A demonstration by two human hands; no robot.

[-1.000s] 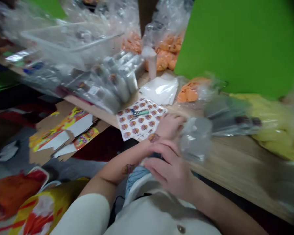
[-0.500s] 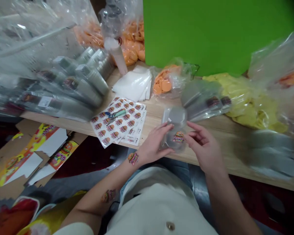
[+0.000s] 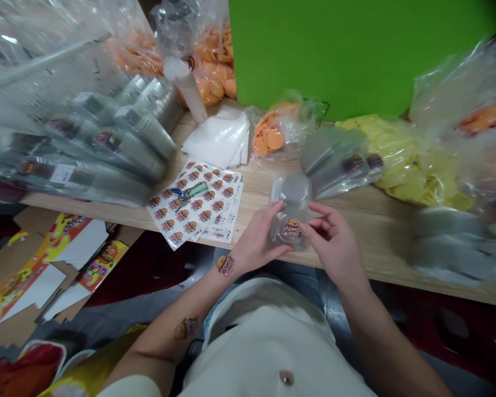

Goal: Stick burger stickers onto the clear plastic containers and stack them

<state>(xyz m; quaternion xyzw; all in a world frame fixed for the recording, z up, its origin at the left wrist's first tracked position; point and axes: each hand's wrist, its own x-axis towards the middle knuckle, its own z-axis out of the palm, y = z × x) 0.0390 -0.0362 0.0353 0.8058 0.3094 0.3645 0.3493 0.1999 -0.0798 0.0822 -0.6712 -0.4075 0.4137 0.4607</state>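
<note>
At the table's front edge lies a clear plastic container, with a white-cornered flat piece or lid at its far side. A cartoon burger sticker sits on its near part. My left hand grips the container's left side, thumb along the near edge and fingers at the far left. My right hand is at the right side, its fingertips closed at the sticker's right edge. Two more burger stickers cling to my left forearm. Left of the container lie burger sticker sheets with green-handled snips on top.
White sheets, a bag of orange discs and stacked clear containers lie behind. Yellow pieces in a bag are at right. Many nested containers crowd the left. A green panel stands at the back; cardboard boxes lie below left.
The view has shifted slightly, so the scene sits a little further left and up. Both hands remain at the container, with the right fingertips still at the sticker's edge.
</note>
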